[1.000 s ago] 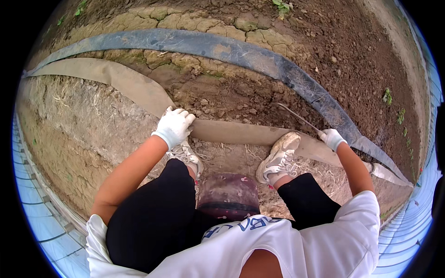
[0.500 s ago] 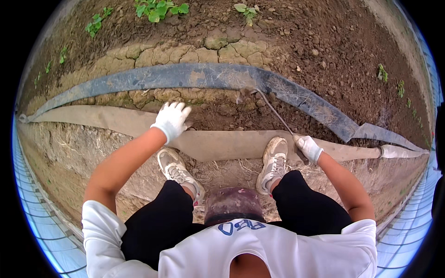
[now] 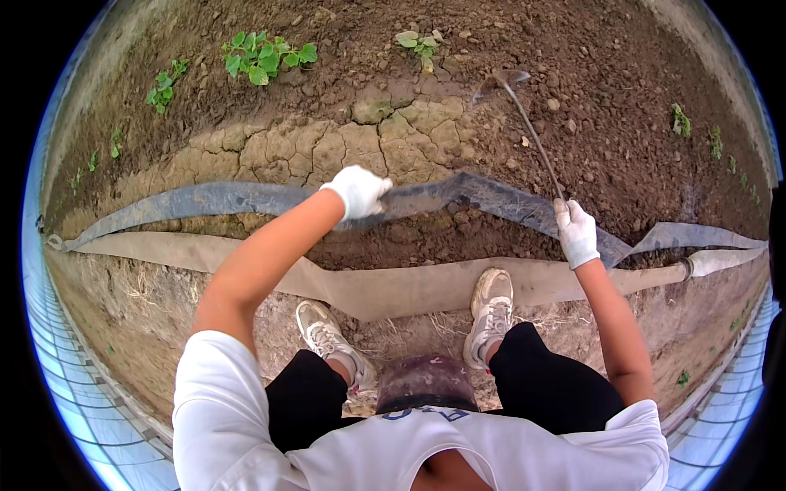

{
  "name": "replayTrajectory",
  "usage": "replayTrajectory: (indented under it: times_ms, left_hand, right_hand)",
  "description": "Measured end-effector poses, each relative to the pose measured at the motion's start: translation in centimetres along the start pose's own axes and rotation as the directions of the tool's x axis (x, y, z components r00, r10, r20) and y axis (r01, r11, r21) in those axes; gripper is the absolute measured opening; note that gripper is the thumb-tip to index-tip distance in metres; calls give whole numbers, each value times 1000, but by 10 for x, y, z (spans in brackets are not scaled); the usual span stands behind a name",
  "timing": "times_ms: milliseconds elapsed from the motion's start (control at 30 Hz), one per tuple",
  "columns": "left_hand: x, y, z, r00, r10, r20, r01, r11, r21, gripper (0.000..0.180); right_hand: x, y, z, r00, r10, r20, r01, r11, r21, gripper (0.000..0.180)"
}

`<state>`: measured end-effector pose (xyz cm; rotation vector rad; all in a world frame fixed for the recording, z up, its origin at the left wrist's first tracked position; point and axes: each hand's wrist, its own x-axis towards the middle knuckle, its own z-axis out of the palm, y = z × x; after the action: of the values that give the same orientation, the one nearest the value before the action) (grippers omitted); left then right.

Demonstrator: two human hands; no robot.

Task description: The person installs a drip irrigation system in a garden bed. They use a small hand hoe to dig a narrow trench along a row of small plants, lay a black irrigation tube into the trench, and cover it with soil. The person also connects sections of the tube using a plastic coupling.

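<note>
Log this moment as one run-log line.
left hand: gloved, grips dark plastic strip | right hand: gloved, grips thin-handled hoe, blade on soil | flat tan hose by shoes | seedlings beyond

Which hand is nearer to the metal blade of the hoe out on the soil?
Right. The right hand grips the hoe's thin handle, below its blade; the left hand holds the dark flat hose, farther left.
</note>
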<state>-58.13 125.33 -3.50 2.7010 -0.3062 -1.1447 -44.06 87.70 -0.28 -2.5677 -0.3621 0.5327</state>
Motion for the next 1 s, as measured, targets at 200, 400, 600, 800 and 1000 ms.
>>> replayTrajectory:
  times_ms: [200,400,600,800,1000]
  left_hand:
    - [-127,52,46,924,368,108,-370,929,7,12]
    - [-153,114,95,988,50,-145,-64,993,-95,23]
    - [-128,119,82,985,-136,108,150,980,-132,51]
    - [-195,132,121,948,-277,-155,253,954,-160,53]
    - [-196,131,118,913,-354,-202,316,928,-198,44]
  right_hand:
    - [18,0,26,972,-40,232,-14,974,225,40]
    - [26,-41,79,703,-90,706,391,878,-277,52]
    - [41,-22,122,596,-197,779,501,849,-168,50]
    - [44,101,24,758,20,652,379,800,-465,49]
    - [36,13,54,694,-248,676,481,858,-179,52]
